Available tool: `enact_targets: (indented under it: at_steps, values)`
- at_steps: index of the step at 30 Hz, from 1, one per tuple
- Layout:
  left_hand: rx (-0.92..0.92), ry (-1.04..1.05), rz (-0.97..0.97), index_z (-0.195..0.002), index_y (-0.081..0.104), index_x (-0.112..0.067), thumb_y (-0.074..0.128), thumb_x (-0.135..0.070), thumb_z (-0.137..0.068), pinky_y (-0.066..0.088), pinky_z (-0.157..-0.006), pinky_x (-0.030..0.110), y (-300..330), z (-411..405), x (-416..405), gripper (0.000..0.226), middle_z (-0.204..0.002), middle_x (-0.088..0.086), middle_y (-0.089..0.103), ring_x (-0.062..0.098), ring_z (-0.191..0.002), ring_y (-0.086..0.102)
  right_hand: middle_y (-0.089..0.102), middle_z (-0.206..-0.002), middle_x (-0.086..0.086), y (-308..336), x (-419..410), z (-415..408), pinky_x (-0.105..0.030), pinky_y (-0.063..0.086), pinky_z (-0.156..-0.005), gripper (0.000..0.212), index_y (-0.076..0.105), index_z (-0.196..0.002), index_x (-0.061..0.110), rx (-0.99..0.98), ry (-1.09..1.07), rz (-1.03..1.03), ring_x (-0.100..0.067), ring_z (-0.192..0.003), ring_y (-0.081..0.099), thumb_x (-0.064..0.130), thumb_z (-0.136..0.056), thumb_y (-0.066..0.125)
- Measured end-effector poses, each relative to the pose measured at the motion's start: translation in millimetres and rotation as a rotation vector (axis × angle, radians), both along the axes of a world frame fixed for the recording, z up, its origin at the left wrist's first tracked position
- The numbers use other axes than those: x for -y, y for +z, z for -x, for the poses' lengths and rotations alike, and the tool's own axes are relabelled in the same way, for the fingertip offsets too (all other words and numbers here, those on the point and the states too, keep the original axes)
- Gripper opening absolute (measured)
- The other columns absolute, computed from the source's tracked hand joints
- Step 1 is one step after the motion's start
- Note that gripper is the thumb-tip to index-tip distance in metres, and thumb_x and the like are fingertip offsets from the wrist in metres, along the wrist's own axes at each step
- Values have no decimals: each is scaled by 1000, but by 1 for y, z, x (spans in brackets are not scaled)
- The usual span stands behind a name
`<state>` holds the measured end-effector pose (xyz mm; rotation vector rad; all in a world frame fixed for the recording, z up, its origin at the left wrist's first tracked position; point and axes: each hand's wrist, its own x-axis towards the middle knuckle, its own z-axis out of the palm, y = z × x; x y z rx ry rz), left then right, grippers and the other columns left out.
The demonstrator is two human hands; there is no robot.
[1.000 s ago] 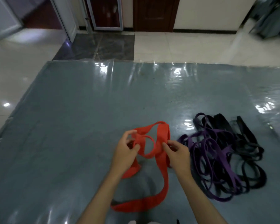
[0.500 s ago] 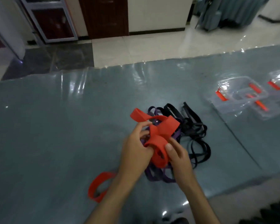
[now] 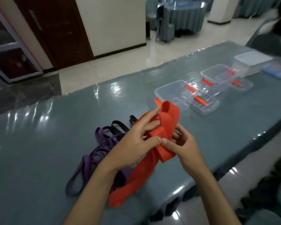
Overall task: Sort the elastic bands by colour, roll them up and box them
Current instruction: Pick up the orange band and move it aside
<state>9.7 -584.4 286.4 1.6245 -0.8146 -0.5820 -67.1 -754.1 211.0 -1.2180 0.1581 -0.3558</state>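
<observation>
A wide red band (image 3: 164,127) is held above the table (image 3: 39,143) between both hands. The left hand (image 3: 135,143) is curled round the partly wound coil, its forefinger stretched along the top loop; the right hand (image 3: 183,148) pinches the lower fold with thumb and bent fingers. The loose tail of the band is seen hanging down between the forearms, its end lying near the table's front edge. Beneath and behind the left hand, a tangle of purple bands (image 3: 94,153) lies on the table, with black bands (image 3: 118,125) partly hidden behind the fingers. Farther right, well apart from the hands, a clear box (image 3: 172,91) with orange clips stands open, its lid (image 3: 204,104) just beside it; a second clear box (image 3: 217,73) and a white box (image 3: 253,62) stand beyond. The red band is flat, matte and uniformly coloured.
</observation>
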Motion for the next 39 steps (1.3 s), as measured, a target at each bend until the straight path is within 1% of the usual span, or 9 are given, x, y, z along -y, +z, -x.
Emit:
enact_targets:
  at_steps: [3,8,16,19,22,26,31,34,39]
  values:
    - [135,-28,-2,-157,38,-45,62,-12,-92,47,-114,33,-3,9,59,77,-143,-14,59,5,-143,50,81,-106,-11,4,42,18,-26,61,-78,43,74,-119,17,-4,-111,5,-18,-94,77,6,-80,84]
    - [294,-75,-38,-157,42,-30,59,2,-95,37,-110,9,-11,13,146,71,-150,-24,52,-11,-139,47,82,-100,-10,5,106,33,-25,62,-73,44,70,-120,7,3,-291,7,-16,-89,78,4,-80,87]
    - [371,-74,-41,-157,38,-39,62,-11,-94,41,-114,16,-30,-1,278,73,-152,-16,54,-7,-137,50,81,-101,-16,-6,226,24,-30,64,-66,34,69,-116,12,-45,-417,34,-23,-86,79,-5,-87,79]
    - [303,-96,22,-152,40,-47,65,-16,-91,42,-110,13,-34,-18,332,73,-143,-27,55,-13,-133,50,82,-101,-13,-6,282,11,-27,63,-68,36,68,-117,12,-68,-414,70,-21,-88,80,-4,-87,81]
    - [118,-140,107,-147,43,-51,68,-21,-89,42,-117,25,-35,-40,386,71,-149,-16,55,-6,-141,48,82,-103,-11,-3,338,-4,-27,62,-74,43,66,-120,11,-86,-414,85,-19,-91,79,2,-82,84]
    - [-25,-152,152,-159,35,-33,65,-16,-87,41,-113,21,-38,-59,457,80,-155,-7,50,-5,-141,46,81,-107,-11,6,405,-26,-28,62,-79,44,69,-116,19,-111,-424,103,-21,-95,78,21,-76,87]
    - [-82,-102,213,-156,40,-30,62,-4,-83,47,-113,41,-48,-77,547,81,-147,11,59,28,-134,58,80,-108,-7,6,481,-43,-31,62,-84,45,70,-115,20,-137,-477,118,-19,-98,76,24,-75,89]
    - [-106,-104,204,-152,46,-33,62,2,-80,47,-113,47,-60,-86,598,81,-137,9,66,27,-130,61,81,-107,-8,2,527,-48,-36,63,-86,50,69,-115,18,-176,-513,128,-19,-96,77,21,-73,96]
    - [-32,-87,183,-148,51,-25,64,-3,-85,44,-110,25,-72,-91,676,69,-142,-7,62,13,-135,56,82,-99,-9,-8,610,-54,-30,63,-71,44,72,-111,18,-216,-535,125,-18,-85,79,19,-72,94]
